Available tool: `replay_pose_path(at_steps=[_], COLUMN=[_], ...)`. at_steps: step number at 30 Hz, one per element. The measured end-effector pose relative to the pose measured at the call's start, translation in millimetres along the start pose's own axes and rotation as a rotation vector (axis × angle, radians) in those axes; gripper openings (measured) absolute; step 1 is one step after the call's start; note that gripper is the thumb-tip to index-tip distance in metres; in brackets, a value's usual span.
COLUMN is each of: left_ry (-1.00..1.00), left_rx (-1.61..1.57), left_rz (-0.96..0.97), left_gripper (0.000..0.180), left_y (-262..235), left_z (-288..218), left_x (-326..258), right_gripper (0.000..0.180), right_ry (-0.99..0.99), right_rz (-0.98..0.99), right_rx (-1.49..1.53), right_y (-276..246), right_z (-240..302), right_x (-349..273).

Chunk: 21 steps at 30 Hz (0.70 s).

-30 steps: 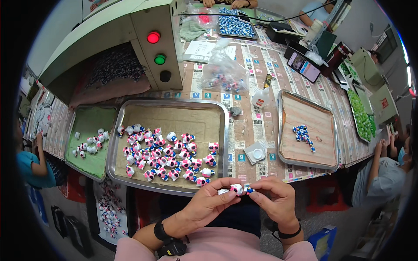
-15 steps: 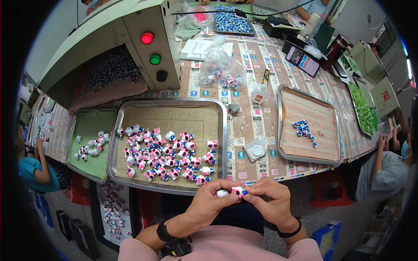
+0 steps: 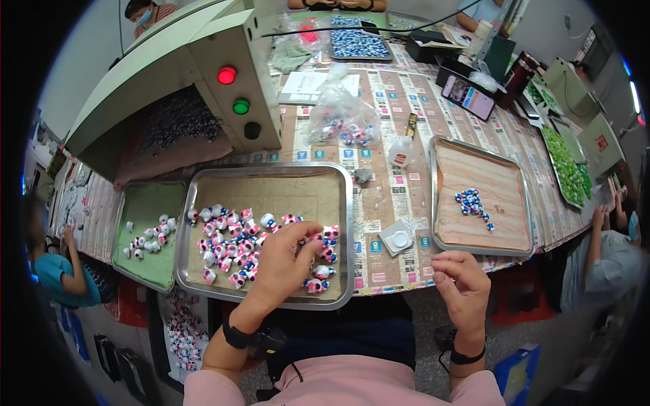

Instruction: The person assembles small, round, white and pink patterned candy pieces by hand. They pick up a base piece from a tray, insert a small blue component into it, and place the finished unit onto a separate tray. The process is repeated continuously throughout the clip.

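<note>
My left hand [image 3: 283, 260] reaches over the right part of a metal-rimmed tray [image 3: 345, 203], palm down with fingers curled. Its fingertips are among small white, pink and blue toy figures [image 3: 233, 249]; what they hold, if anything, is hidden. My right hand [image 3: 464, 281] hovers off the table's front edge, fingers loosely bent, thumb a little apart, with nothing visible in it. Beyond it stands a second tray [image 3: 443, 203] lined with orange-pink cloth, holding a small cluster of blue-and-white parts [image 3: 472, 203].
A green-lined tray [image 3: 145, 260] with white pieces lies left. Behind stands a beige machine [image 3: 257, 88] with red and green lights. A bag of figures [image 3: 345, 122], a white bottle [image 3: 401, 151], a small white dish [image 3: 401, 239] and a propped phone [image 3: 468, 96] occupy the table. People sit around.
My hands were together at the table edge, holding a white-and-pink figure with a blue part. They have separated: the left moved over the figure tray, the right shifted rightward and up.
</note>
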<state>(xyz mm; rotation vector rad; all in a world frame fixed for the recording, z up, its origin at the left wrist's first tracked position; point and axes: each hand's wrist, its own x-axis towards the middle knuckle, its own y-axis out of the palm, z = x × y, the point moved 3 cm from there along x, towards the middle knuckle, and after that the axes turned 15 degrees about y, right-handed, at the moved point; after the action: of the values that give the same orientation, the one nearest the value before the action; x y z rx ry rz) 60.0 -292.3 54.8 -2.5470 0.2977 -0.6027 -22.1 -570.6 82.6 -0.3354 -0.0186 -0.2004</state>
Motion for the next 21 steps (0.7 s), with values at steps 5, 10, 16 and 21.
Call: replay_pose_path(at_steps=[5, 10, 16, 21], left_ry=[0.128, 0.128, -0.213, -0.308], left_rx=[0.224, 0.1, -0.766, -1.008], left_rz=[0.077, -0.03, 0.067, 0.291], left_gripper=[0.018, 0.023, 0.024, 0.033], left_y=[6.2, -2.0, 9.0, 25.3], left_z=[6.3, -16.5, -33.2, -50.4], left_x=[2.4, 0.9, -27.0, -41.7], right_gripper=[0.014, 0.015, 0.021, 0.024], right_ry=[0.09, 0.104, 0.042, 0.234], right_rz=[-0.189, -0.471, -0.413, -0.329], right_rx=[-0.068, -0.373, -0.747, -0.768], right_y=[-41.9, -99.9, -124.0, -114.0], right_z=[-30.6, -52.2, -84.8, -91.3], right_x=[5.7, 29.1, 57.5, 77.0])
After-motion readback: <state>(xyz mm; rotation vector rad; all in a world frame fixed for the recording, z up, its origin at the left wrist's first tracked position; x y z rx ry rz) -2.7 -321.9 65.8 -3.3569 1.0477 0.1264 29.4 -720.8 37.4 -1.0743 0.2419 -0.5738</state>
